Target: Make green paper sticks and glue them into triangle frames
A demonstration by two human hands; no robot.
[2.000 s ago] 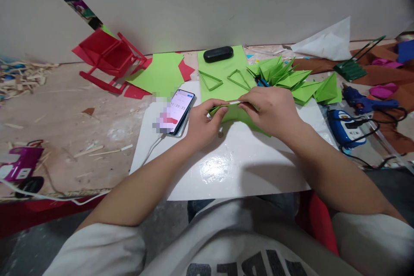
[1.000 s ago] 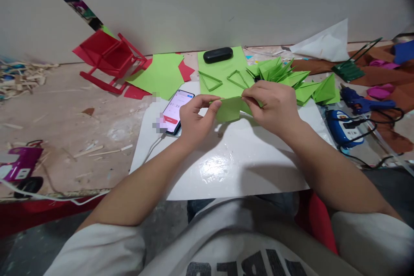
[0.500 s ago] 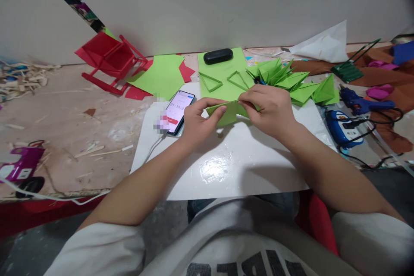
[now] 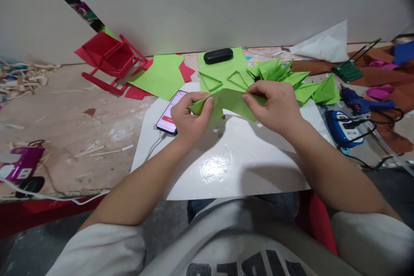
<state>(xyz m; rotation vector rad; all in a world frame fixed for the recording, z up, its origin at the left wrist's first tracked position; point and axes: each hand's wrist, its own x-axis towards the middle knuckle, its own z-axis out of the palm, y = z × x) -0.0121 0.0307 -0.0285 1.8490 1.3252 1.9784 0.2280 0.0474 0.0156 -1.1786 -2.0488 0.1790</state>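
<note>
- Our left hand (image 4: 189, 118) pinches the left tip of the folded green paper (image 4: 231, 102), beside the phone (image 4: 166, 117).
- Paper hangs over the far edge of the white board (image 4: 226, 172) (light, floppy, probably best gripped along the creases).
- Our right hand (image 4: 274, 105) pinches the right end.

Green folded paper (image 4: 231, 102), red toy chair (image 4: 108, 58), glossy white board (image 4: 226, 164).
</note>
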